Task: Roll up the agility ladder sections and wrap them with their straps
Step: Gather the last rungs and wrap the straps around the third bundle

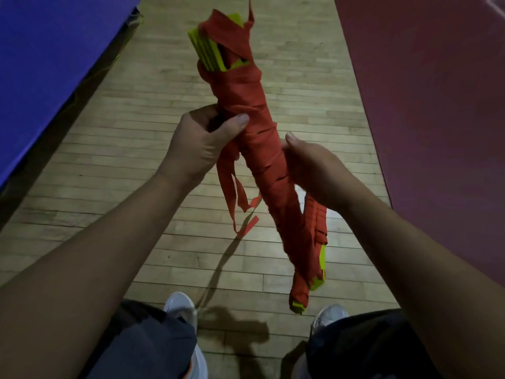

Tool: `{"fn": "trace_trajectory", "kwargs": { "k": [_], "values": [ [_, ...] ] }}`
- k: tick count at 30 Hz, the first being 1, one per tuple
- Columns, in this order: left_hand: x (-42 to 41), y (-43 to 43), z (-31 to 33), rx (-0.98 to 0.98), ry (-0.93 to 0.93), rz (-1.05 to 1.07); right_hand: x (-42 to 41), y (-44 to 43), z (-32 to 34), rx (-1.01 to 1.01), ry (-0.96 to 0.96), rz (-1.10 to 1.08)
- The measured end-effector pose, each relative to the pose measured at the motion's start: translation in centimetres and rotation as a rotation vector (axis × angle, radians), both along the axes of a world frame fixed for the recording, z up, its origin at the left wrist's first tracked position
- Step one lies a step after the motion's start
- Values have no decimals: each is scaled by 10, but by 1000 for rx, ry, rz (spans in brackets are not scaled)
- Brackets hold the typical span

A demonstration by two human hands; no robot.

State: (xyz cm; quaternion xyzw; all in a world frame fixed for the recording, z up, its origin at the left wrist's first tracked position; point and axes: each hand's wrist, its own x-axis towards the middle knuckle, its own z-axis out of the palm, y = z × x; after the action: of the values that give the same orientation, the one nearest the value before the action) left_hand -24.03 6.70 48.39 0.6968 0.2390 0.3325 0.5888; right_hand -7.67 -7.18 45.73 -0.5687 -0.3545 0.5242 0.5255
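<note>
Head view, seen as from beside the person: both bare hands hold up a long bundle [262, 138] of flat yellow-green plastic rungs [206, 50], wound nearly end to end w/ a red-orange fabric strap [240, 80]. The bundle hangs in the air above the pale wooden plank floor [123, 165], tilted, top end away from the person and bottom end down near the feet. Rungs stick out of the wrap at both ends.

L hand [202, 143] grips the bundle approx. at its middle from the left side: fingers curled round it, thumb pressed on the front of the wrap. R hand [314, 173] holds it just below, on the right side. Its fingers go round behind the bundle, hidden and a bit blurred, and the thumb stands up free. So most of the bundle's lower half hangs under both grips, and the upper half rises above the L hand.

Two loose strap tails [226, 181] dangle under the L hand.

Nearby: a blue padded mat [41, 64] at left, a dark red mat [437, 105] at right, white shoes [180, 306] and dark shorts [153, 348] below.
</note>
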Motion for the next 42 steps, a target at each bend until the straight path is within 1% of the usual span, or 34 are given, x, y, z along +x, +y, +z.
{"fn": "trace_trajectory", "kwargs": {
  "k": [2, 4, 6, 7, 10, 13, 15, 17, 20, 22, 24, 27, 30, 32, 35, 37, 38, 40, 42],
  "values": [
    [3, 1, -2, -72, -44, -63, 0, -4, 3, -77, 229, 100],
    [4, 2, -4, -146, -74, -101, 0, -8, 5, -106, 378, 191],
    [5, 5, -7, -183, -75, -124, -4, -11, 7, -101, 464, 189],
    [4, 7, -7, -173, -57, -128, -6, -10, 8, -100, 466, 162],
    [0, 15, -5, -103, 48, -137, -10, -5, 6, -58, 385, 106],
    [-9, 24, -2, -21, 212, -167, -6, -2, 2, -14, 295, 35],
    [-14, 28, -1, -24, 307, -213, -3, -2, 1, 13, 272, -30],
    [-17, 31, -2, -53, 361, -224, -1, -2, -1, 30, 237, -101],
    [-15, 30, -6, -29, 373, -184, -1, 1, -3, 24, 184, -195],
    [-9, 23, -7, -7, 345, -141, -5, 3, -4, 7, 112, -266],
    [-3, 12, -9, 17, 306, -86, -9, 5, -7, -9, -43, -335],
    [4, -7, -12, 70, 279, 37, -12, 6, -9, -20, -283, -376],
    [11, -21, -10, 118, 272, 109, -17, 6, -7, -11, -437, -400],
    [14, -24, -9, 148, 274, 176, -24, 7, -6, -16, -490, -411],
    [14, -25, -7, 209, 254, 214, -28, 7, -5, -10, -527, -414],
    [13, -21, -5, 200, 226, 223, -23, 5, -2, 32, -504, -370],
    [13, -16, -3, 174, 194, 217, -19, 3, 1, 60, -452, -338],
    [10, -4, 0, 110, 112, 171, -9, -1, 5, 105, -280, -280],
    [8, 5, 2, 69, 47, 96, -1, -3, 5, 96, -145, -219]
  ]
}}
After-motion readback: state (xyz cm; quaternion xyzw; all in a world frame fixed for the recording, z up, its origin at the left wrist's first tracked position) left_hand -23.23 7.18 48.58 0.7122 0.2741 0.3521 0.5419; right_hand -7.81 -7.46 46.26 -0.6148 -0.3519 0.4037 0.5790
